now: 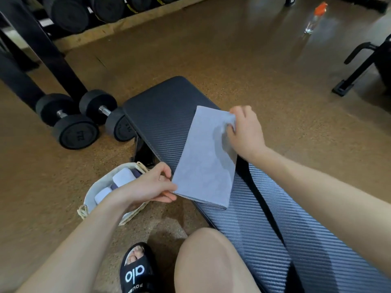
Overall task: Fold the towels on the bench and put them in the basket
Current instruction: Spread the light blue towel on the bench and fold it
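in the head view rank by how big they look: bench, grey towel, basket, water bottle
1. bench
2. grey towel
3. basket, partly hidden by the left arm, so unsure against the towel
4. water bottle, farthest from the camera

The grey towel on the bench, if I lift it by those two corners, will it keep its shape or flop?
The towel will probably sag in the middle: it is thin cloth, folded into a long strip, and the right hand already crumples its far corner. It looks light, since the left hand pinches the near corner with just its fingers. It seems unlikely to slide on the bench, whose surface is ribbed.
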A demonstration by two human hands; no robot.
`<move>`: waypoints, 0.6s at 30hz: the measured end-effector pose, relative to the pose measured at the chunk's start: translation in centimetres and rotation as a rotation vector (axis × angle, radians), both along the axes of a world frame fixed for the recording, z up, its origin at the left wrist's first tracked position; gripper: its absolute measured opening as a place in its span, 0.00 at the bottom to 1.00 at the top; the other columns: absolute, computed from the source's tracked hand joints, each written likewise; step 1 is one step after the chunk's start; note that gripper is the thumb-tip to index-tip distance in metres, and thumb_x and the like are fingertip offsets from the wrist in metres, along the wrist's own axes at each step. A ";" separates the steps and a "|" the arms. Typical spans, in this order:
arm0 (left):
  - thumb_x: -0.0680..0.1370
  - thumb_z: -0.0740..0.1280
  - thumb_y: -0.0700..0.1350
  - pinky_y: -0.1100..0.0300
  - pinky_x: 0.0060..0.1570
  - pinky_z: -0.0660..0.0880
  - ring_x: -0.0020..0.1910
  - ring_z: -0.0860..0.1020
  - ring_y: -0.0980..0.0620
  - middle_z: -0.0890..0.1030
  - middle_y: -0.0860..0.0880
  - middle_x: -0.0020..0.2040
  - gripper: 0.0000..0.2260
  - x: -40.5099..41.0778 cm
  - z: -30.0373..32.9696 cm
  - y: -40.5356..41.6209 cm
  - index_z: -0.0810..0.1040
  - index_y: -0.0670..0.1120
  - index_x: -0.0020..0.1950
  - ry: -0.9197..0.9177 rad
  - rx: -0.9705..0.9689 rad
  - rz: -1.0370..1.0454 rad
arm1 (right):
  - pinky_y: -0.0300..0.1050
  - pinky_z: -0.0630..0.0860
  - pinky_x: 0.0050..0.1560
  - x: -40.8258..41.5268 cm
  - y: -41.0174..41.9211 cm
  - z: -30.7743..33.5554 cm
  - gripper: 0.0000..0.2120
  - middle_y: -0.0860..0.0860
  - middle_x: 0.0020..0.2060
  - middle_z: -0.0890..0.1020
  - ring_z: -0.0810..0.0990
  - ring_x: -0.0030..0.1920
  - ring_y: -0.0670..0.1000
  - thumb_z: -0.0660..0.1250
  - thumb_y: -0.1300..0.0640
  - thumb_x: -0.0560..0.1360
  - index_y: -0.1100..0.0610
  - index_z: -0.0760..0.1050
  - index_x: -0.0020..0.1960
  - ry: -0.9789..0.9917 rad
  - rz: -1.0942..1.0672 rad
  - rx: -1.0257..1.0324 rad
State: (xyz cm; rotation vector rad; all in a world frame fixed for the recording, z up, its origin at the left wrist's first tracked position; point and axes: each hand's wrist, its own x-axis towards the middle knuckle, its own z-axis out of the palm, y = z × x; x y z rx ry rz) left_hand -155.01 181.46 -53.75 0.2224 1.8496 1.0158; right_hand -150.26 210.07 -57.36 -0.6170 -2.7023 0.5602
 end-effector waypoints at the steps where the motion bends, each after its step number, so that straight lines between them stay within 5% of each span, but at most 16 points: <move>1: 0.80 0.67 0.34 0.46 0.57 0.81 0.48 0.84 0.44 0.77 0.46 0.40 0.11 0.1 0.1 0.0 0.65 0.44 0.53 0.004 0.022 -0.010 | 0.55 0.74 0.50 2.1 -1.7 0.1 0.14 0.56 0.53 0.75 0.75 0.52 0.60 0.61 0.58 0.74 0.58 0.73 0.59 0.017 0.119 -0.020; 4: 0.82 0.64 0.35 0.48 0.59 0.80 0.49 0.85 0.46 0.74 0.47 0.39 0.08 0.5 0.1 0.1 0.68 0.42 0.59 0.036 0.050 -0.076 | 0.55 0.73 0.47 8.6 -6.3 0.7 0.11 0.52 0.45 0.76 0.75 0.46 0.56 0.62 0.56 0.71 0.56 0.75 0.52 -0.002 0.421 -0.030; 7: 0.83 0.62 0.36 0.50 0.59 0.81 0.47 0.85 0.50 0.75 0.47 0.44 0.05 0.7 -0.3 0.1 0.76 0.41 0.55 0.064 0.023 -0.065 | 0.49 0.71 0.56 12.6 -8.6 0.3 0.14 0.51 0.51 0.77 0.75 0.53 0.54 0.65 0.52 0.72 0.55 0.76 0.56 -0.081 0.569 0.132; 10: 0.82 0.61 0.37 0.52 0.56 0.82 0.45 0.85 0.50 0.80 0.44 0.48 0.08 1.1 -0.3 0.3 0.80 0.40 0.54 0.005 0.028 0.071 | 0.46 0.69 0.64 13.7 -8.4 -0.9 0.18 0.51 0.59 0.76 0.74 0.61 0.53 0.65 0.47 0.77 0.55 0.75 0.62 -0.130 0.579 0.191; 14: 0.81 0.61 0.35 0.55 0.50 0.84 0.45 0.85 0.49 0.80 0.41 0.48 0.10 1.7 0.4 0.5 0.80 0.39 0.57 -0.107 0.063 0.256 | 0.48 0.71 0.61 13.2 -7.9 -1.5 0.18 0.51 0.58 0.76 0.75 0.59 0.55 0.63 0.44 0.80 0.56 0.74 0.62 -0.124 0.574 0.282; 18: 0.72 0.68 0.28 0.64 0.44 0.80 0.47 0.81 0.50 0.81 0.43 0.46 0.18 2.0 1.3 0.3 0.79 0.41 0.59 -0.044 0.101 0.148 | 0.48 0.72 0.58 12.6 -7.8 -0.9 0.19 0.50 0.54 0.76 0.76 0.56 0.55 0.63 0.42 0.79 0.55 0.73 0.62 -0.135 0.615 0.354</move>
